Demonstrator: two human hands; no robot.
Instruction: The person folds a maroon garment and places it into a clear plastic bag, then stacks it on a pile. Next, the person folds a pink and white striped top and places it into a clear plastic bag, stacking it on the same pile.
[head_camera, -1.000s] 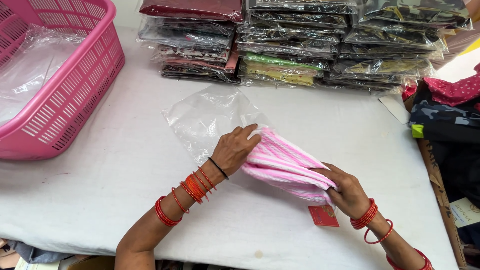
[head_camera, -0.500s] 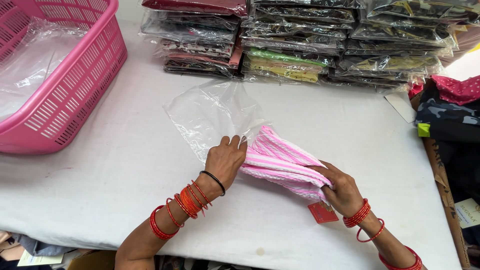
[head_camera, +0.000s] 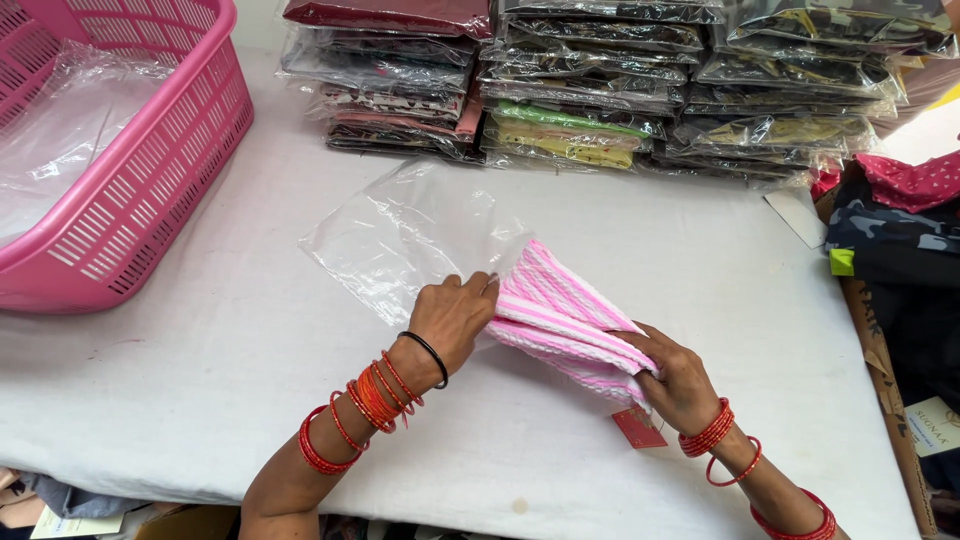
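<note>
Fingers of left hand (head_camera: 455, 318) curled on bag (head_camera: 410, 232) mouth, pinching film beside cloth (head_camera: 565, 318) tip. Right hand (head_camera: 678, 375) closed on cloth's opposite end, near red tag (head_camera: 638, 427). Cloth long axis runs lower-right to upper-left, tip at bag mouth; bag flat on table (head_camera: 250, 360).

**Both hands low and close, fingers curled**

The left hand (head_camera: 455, 318) comes in from the lower left, forearm angled up and to the right, the back of the hand facing the camera. Its fingers (head_camera: 478, 287) bend forward and down at the knuckles, tips pinched together. The right hand (head_camera: 680, 375) enters from the lower right, forearm slanting up and to the left, wrist slightly bent. Its fingers (head_camera: 640, 345) curl inward in a closed grip, thumb probably tucked beneath, though it is hidden. The two hands sit near each other, not touching.
</note>
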